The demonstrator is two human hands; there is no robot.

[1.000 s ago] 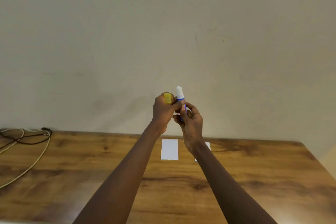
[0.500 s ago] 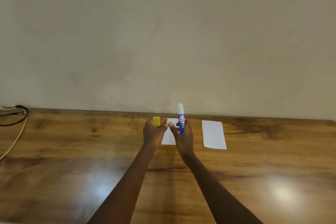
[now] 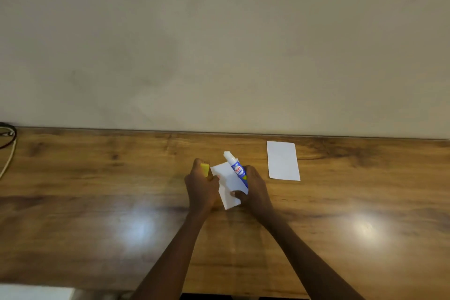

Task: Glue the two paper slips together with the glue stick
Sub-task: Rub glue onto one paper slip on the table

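Most of the view is a plain beige wall (image 3: pixel 219 44), and below it a broad brown wood-grain table (image 3: pixel 97 202) runs up to meet it. Two bare forearms reach in from the near edge. The left hand (image 3: pixel 203 186) and the right hand (image 3: pixel 257 189) meet near the table's middle. Both hold one white rectangular paper slip (image 3: pixel 227 182), which sits skewed between them; I cannot tell whether it is lifted clear of the wood or rests on it. The second white rectangular paper slip (image 3: pixel 283 161) lies flat on the table to the right, near the wall and apart from the hands. The right hand's fingers curl round a blue-and-white labelled glue stick (image 3: pixel 238 169). Its uncapped white tip points up and away toward the wall, and the thumb presses on the held slip's lower part. The left hand grips a small yellow plastic cap (image 3: pixel 205 168) in its curled fingers, with its thumb on the slip's left edge. At the far left, a dark cable (image 3: pixel 11 134) and a pale cable (image 3: pixel 9 156) lie on the wood.
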